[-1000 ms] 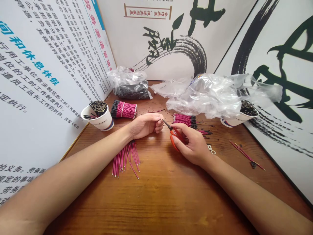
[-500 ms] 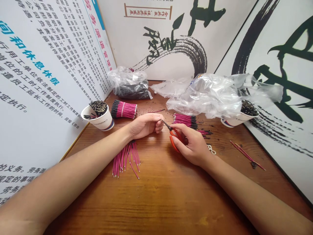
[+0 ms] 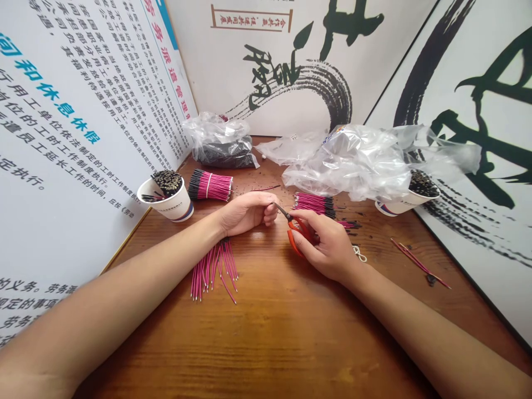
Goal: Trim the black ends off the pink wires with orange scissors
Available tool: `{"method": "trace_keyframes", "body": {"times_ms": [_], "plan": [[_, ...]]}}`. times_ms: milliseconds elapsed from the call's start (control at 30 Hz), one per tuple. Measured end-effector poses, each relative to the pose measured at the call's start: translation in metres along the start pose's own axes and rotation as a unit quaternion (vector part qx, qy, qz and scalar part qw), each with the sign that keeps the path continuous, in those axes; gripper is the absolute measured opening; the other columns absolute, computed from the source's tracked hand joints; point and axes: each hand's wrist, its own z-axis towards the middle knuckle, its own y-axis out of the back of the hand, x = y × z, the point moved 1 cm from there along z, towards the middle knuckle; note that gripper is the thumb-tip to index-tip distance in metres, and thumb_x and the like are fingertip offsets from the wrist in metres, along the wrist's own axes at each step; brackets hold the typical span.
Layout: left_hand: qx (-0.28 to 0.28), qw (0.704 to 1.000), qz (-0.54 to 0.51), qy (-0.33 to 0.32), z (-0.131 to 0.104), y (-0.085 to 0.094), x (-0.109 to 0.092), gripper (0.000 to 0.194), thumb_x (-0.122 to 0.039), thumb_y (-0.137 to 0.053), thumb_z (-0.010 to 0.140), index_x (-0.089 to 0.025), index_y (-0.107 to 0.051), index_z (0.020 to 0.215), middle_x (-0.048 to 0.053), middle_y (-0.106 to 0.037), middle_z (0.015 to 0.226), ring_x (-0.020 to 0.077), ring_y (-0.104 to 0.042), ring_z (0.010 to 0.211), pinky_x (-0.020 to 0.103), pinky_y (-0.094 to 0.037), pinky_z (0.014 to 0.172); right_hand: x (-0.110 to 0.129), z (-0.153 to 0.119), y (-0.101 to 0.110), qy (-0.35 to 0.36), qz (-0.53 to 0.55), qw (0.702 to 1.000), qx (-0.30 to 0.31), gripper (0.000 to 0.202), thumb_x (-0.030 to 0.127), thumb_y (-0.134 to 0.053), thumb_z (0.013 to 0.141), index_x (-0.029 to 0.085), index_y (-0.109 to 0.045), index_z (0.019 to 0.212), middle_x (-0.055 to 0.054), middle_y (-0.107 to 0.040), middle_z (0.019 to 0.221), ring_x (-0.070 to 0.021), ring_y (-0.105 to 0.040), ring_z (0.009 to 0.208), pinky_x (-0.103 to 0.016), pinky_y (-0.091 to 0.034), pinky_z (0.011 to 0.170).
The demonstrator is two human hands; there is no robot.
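Note:
My right hand (image 3: 332,244) holds small scissors (image 3: 297,230) with orange handles and dark blades. The blade tips point left and meet the fingertips of my left hand (image 3: 251,213). That hand is closed, thumb against the fingers; whatever it pinches is too small or hidden to name. Below its wrist, loose pink wires (image 3: 216,269) with black sleeves and pale tips lie on the table, their upper ends partly covered by my forearm. Just past my right hand is a stack of pink wires with black ends (image 3: 315,204).
A paper cup (image 3: 172,209) of black tubes and a banded wire bundle (image 3: 210,185) stand left. Behind are a bag of black pieces (image 3: 224,149) and a crumpled clear bag (image 3: 353,160), which overlaps another cup (image 3: 394,205). Loose wires (image 3: 415,260) lie right. Printed panels enclose the table.

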Motion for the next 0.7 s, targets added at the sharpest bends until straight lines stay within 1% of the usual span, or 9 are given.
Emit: {"method": "trace_keyframes", "body": {"times_ms": [167,367,700], "plan": [[-0.001,1.0,0.002,0.001,-0.0001,-0.001,-0.0006,0.025,-0.027,-0.057,0.083,-0.013,-0.05,0.063,0.0,-0.039,0.066,0.0122,-0.04,0.061,0.026,-0.036,0.061,0.0011,0.0005,0.0001,0.026,-0.008,1.0,-0.003,0.026,0.025,-0.051,0.094,0.018,-0.06,0.117,-0.006,-0.071,0.091,-0.0191,-0.065,0.079,-0.03,-0.046,0.071],[0.004,1.0,0.003,0.0,-0.0002,-0.0021,-0.0012,0.028,-0.026,-0.054,0.085,-0.014,-0.048,0.061,0.0,-0.037,0.065,0.0124,-0.039,0.061,0.026,-0.035,0.061,0.0003,-0.001,-0.0001,0.002,0.001,1.0,-0.011,0.028,0.026,-0.054,0.091,0.02,-0.058,0.117,-0.004,-0.071,0.09,-0.0182,-0.063,0.073,-0.03,-0.046,0.067],[-0.003,1.0,0.005,0.006,0.0001,-0.001,-0.0002,0.027,-0.028,-0.057,0.084,-0.014,-0.048,0.063,0.0,-0.039,0.064,0.0124,-0.04,0.061,0.026,-0.036,0.062,-0.0006,-0.0001,-0.0013,0.003,-0.003,1.0,0.002,0.028,0.028,-0.054,0.091,0.019,-0.059,0.117,-0.005,-0.072,0.091,-0.0184,-0.064,0.074,-0.03,-0.047,0.068]]}}
